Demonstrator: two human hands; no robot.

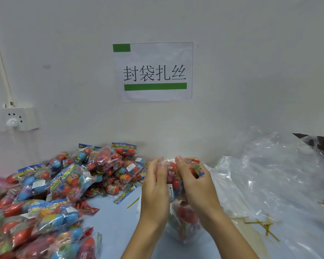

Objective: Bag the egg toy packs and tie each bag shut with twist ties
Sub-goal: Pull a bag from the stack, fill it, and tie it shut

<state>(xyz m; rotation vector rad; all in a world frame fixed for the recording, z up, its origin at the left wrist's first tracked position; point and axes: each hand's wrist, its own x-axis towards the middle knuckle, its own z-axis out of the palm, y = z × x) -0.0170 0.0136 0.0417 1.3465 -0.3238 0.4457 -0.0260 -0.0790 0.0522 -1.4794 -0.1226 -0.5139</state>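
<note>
Two hands, our left hand (154, 186) and right hand (193, 182), clasp a clear plastic bag of red egg toy packs (178, 208) above the pale blue table (116, 221); bagging step, we judge; next, a yellow twist tie (133, 202).

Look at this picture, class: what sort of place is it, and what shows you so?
Probably a packing bench in a small workshop or factory. A heap of egg toy packs lies on the table, clear bags and twist ties lie ready, and a printed sign marks the wall.
</note>
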